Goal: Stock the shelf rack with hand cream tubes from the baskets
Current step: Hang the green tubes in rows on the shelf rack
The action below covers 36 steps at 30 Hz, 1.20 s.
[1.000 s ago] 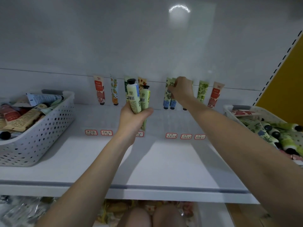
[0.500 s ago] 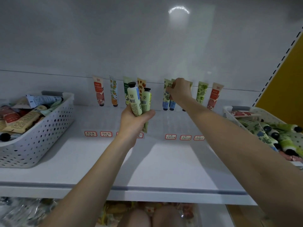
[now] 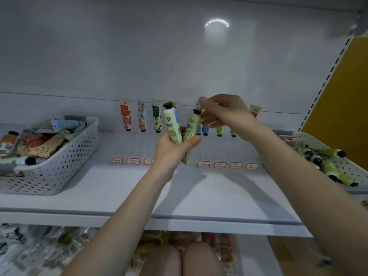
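Here, two barcoded tubes [image 3: 173, 127] tight in the left hand [image 3: 171, 153], right hand [image 3: 225, 114] spread-fingered alongside; shelf tags [image 3: 203, 163] unreadable.

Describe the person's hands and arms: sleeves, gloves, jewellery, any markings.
The left hand and right hand are bare, with no gloves, and no ring, watch or bracelet shows. The left forearm and right forearm are uncovered to the frame edges. No sleeve or marking is in view.
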{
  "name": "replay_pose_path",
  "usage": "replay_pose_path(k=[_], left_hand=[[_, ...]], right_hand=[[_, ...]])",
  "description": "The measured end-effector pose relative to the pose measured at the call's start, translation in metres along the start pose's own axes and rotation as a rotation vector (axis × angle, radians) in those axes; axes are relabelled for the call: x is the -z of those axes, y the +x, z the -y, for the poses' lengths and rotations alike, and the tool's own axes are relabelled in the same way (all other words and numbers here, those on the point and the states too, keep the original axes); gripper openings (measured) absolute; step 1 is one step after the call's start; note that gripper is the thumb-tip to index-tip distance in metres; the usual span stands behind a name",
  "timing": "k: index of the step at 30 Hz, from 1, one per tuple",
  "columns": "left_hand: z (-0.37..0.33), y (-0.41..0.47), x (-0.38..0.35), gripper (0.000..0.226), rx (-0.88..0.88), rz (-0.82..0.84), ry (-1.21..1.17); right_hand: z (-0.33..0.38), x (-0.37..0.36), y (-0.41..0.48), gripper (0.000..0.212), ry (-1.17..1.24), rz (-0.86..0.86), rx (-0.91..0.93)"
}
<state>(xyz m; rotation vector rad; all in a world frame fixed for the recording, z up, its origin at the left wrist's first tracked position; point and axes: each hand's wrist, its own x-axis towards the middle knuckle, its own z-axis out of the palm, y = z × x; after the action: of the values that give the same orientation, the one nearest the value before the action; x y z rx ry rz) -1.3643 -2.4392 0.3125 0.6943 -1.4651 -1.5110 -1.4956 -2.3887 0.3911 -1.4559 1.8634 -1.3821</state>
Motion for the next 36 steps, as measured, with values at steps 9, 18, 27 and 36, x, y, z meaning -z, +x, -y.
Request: replay_pose_path(k=[9,18,27,36], left_hand=[[0.001,-0.046,0.002,0.027,0.069,0.136,-0.069],[-0.005,-0.053,0.004,0.01,0.01,-0.135,-0.105],[-0.004,-0.058,-0.006,0.015,-0.02,-0.084,0.003],[0.002,-0.048,-0.011,0.027,0.02,-0.075,0.143]], right_hand=[[-0.022,0.014,-0.044,0.02,0.29,-0.082,-0.17],[-0.047,0.017,-0.082,0.018,0.331,0.072,-0.329],[-0.049,0.02,-0.099,0.023,-0.184,0.2,0.079],[-0.075,0.017,-0.082,0.015,-0.089,0.09,-0.072]])
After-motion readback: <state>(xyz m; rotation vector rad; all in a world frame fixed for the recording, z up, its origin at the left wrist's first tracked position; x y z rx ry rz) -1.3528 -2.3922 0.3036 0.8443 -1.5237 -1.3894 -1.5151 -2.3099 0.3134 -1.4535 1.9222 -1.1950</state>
